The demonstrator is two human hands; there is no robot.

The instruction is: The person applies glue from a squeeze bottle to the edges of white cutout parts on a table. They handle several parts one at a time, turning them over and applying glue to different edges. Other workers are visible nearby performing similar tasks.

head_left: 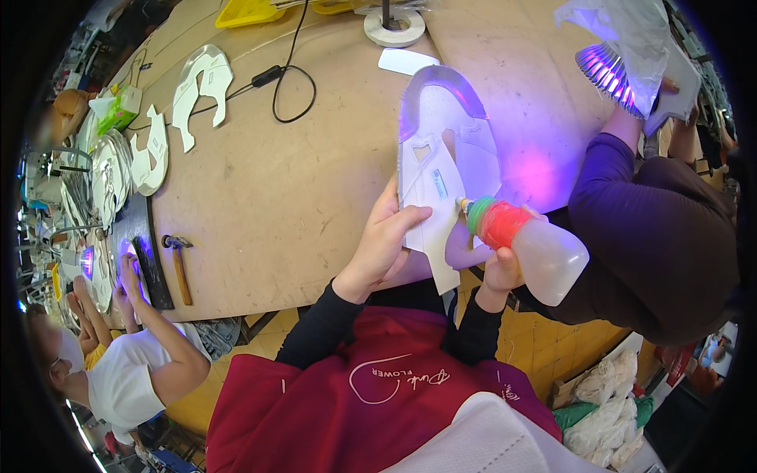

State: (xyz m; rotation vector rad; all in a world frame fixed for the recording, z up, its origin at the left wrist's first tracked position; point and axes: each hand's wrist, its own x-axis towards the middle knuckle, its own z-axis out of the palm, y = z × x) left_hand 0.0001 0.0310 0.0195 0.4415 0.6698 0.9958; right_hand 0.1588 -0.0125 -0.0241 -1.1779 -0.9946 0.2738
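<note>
My left hand [384, 236] grips a white shoe upper [426, 173] by its lower left side, thumb on top. The upper is held up off the table, its rounded toe pointing away from me. A shiny band runs around that toe, tinted purple by the light. In my right hand [505, 264] is a translucent squeeze bottle [550, 260] with red wrapping and a green collar. The bottle lies tilted, its nozzle at the right inner edge of the upper. Whether the nozzle tip touches the upper, I cannot tell.
More white uppers [203, 83] lie at the left of the brown table [331, 158]. A hammer [179, 264] rests near the left edge by a black strip. A black cable [296, 71] and tape roll [394, 30] are at the back. Co-workers sit left [150, 370] and right [646, 236].
</note>
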